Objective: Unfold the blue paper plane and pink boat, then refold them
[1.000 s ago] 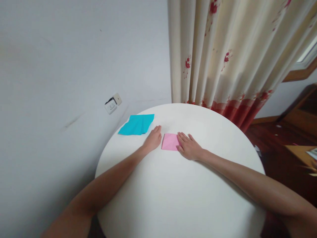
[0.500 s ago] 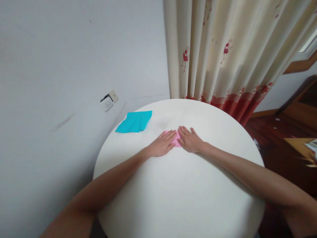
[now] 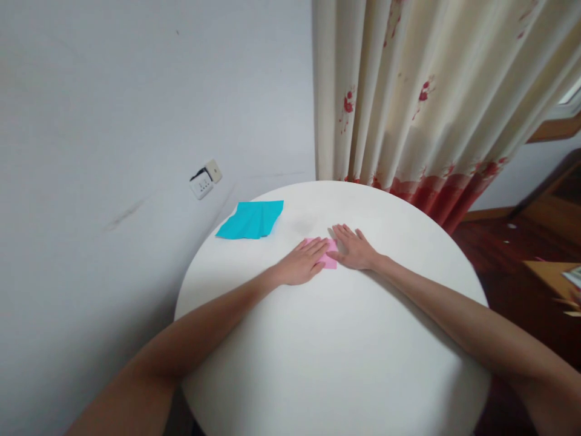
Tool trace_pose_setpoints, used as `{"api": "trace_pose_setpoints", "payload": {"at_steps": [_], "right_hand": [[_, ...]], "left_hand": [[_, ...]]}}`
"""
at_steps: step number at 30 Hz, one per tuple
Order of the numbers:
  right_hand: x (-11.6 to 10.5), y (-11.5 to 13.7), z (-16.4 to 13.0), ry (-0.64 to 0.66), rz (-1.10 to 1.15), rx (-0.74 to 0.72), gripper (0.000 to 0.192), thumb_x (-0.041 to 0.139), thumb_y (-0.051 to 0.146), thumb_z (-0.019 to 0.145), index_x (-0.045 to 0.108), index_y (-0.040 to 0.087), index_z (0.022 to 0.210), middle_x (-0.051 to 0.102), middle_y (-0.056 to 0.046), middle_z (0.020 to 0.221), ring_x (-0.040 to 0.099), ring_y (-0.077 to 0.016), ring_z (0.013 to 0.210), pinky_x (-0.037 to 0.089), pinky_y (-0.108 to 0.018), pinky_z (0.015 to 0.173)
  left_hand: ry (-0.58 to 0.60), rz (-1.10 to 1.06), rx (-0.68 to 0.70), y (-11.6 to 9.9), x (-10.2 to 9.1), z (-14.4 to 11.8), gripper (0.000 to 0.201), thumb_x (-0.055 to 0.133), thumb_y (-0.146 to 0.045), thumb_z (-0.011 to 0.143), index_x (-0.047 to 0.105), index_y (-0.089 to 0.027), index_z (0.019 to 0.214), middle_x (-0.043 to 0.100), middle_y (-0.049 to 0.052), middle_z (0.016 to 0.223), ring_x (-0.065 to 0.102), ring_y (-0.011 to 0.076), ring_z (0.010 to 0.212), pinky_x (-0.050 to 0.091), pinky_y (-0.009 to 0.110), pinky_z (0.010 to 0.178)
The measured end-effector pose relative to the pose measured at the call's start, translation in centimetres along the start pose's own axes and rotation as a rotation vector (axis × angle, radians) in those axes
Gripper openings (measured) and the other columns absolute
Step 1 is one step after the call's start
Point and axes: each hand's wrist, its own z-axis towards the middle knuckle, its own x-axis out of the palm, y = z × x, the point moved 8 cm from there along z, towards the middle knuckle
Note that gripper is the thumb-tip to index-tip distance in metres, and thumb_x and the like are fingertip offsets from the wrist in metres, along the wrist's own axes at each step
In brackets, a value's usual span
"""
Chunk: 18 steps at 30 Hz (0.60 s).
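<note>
A small pink sheet [image 3: 331, 262], which looks like paper or cloth, lies flat on the white round table [image 3: 327, 357]. My left hand [image 3: 303, 262] rests palm down over its left part, fingers stretched out and pointing right. At its right edge is my right hand [image 3: 355, 248], fingers extended, with the thumb lying over the pink piece and the other fingers beyond its edge. The left side of the pink sheet is hidden under my left hand.
A creased turquoise sheet [image 3: 252, 220] lies at the table's far left. Behind it, the wall [image 3: 149, 109] carries a socket [image 3: 201, 185]. A flowered curtain [image 3: 408, 109] hangs past the far edge. Wooden furniture [image 3: 556, 275] stands at the right.
My right hand has slid slightly right and away from me, uncovering more of the pink sheet's right edge. My left hand stays on the sheet. The camera view has shifted a little.
</note>
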Motion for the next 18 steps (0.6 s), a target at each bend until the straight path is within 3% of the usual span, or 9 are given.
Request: {"api": "trace_pose_setpoints", "payload": {"at_steps": [7,12,15,18], "right_hand": [[-0.4,-3.0,1.4,-0.055,-0.080,0.166,0.082,0.026,0.067,0.096,0.017,0.015,0.158,0.020,-0.016,0.163,0.014,-0.0317,0.151,0.014,-0.056,0.118],[-1.3,-4.4,1.3,-0.154,-0.087,0.288,0.066,0.029,0.048,0.100,0.027,0.010,0.154,0.029,-0.018,0.160,0.023,-0.0314,0.148,0.020,-0.053,0.117],[-2.1,-3.1,0.5,-0.244,-0.024,0.259,0.056,0.027,0.029,0.099,0.033,0.008,0.150,0.033,-0.018,0.158,0.026,-0.0278,0.147,0.026,-0.048,0.116],[-1.5,0.4,-0.8,-0.217,0.019,0.107,0.055,0.026,0.026,0.099,0.034,0.008,0.150,0.032,-0.016,0.159,0.024,-0.0250,0.149,0.025,-0.045,0.118]], "left_hand": [[0.021,-0.021,-0.002,-0.1,0.0,0.1,0.060,0.016,-0.045,0.104,0.006,-0.022,0.159,0.011,0.006,0.166,0.007,0.0206,0.153,0.003,0.041,0.123],[0.023,-0.031,0.003,-0.3,-0.5,0.0,0.057,0.015,-0.045,0.104,0.012,-0.027,0.158,0.012,0.003,0.166,0.009,0.0211,0.153,0.005,0.043,0.122],[0.018,-0.015,0.002,-0.2,-0.5,-0.1,0.057,0.015,-0.044,0.104,0.014,-0.026,0.158,0.013,0.003,0.166,0.011,0.0208,0.153,0.007,0.042,0.123],[0.009,0.006,-0.001,-0.2,-0.5,-0.1,0.058,0.016,-0.045,0.104,0.014,-0.023,0.158,0.015,0.005,0.165,0.011,0.0207,0.153,0.007,0.042,0.122]]}}
